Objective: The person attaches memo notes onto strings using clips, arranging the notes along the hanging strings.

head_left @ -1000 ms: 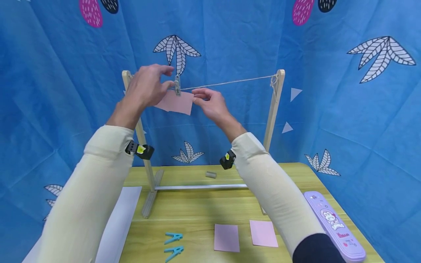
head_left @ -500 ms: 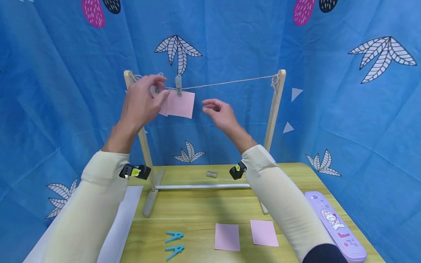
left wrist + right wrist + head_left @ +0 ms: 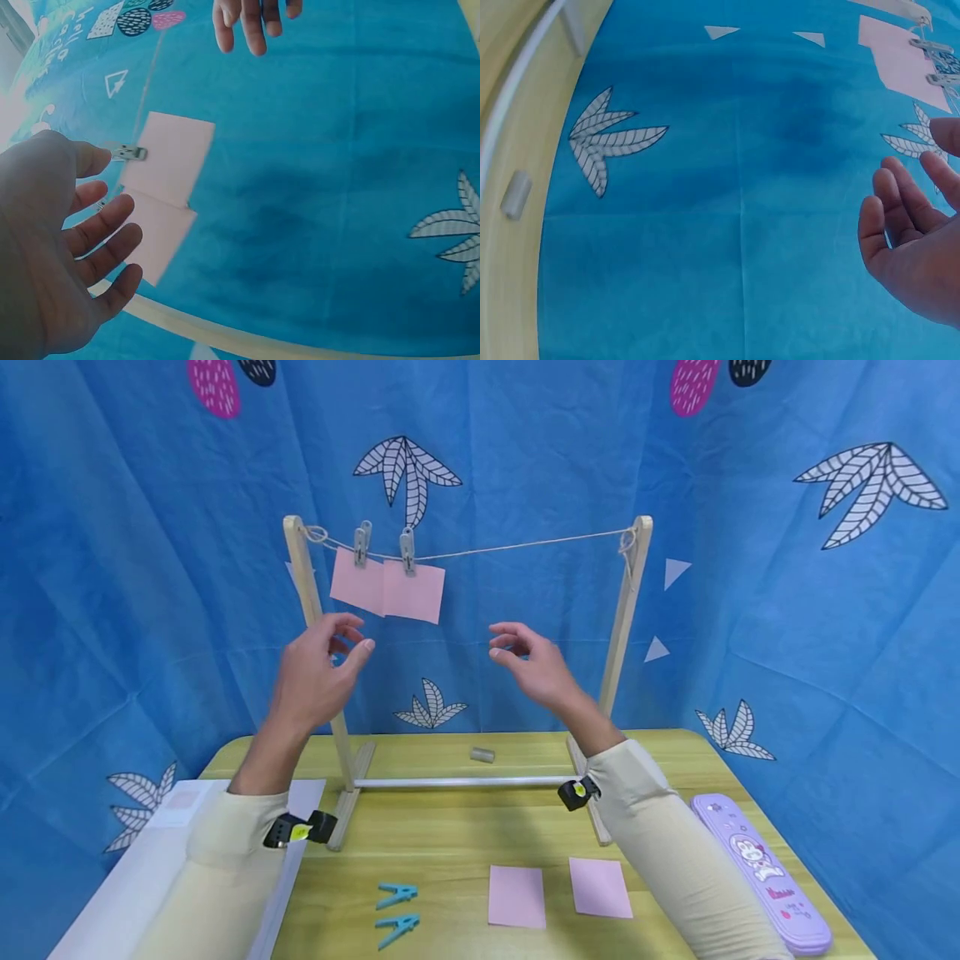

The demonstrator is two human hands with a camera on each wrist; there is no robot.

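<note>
Two pink paper squares hang side by side from a string (image 3: 525, 545). A grey clothespin (image 3: 361, 545) clips the left square (image 3: 357, 583), and another grey clothespin (image 3: 407, 552) clips the right square (image 3: 414, 593). My left hand (image 3: 318, 668) hovers below the left square, fingers loosely bent and nothing in them. To the right of the papers, my right hand (image 3: 532, 664) is in the air, also holding nothing. On the table lie two blue clothespins (image 3: 397, 895) and two more pink squares, one (image 3: 517, 897) left of the other (image 3: 601, 887).
The string is tied between two wooden posts (image 3: 622, 618) joined by a low bar (image 3: 465, 782). A small grey cylinder (image 3: 482, 754) lies behind the bar. A purple case (image 3: 761, 872) is at the right, white sheets (image 3: 120, 877) at the left. Blue cloth (image 3: 525, 460) hangs behind.
My left hand has come away from the clothespin and moved down. The right hand has let go of the right square's edge and drawn down to the right. Both papers stay hanging.
</note>
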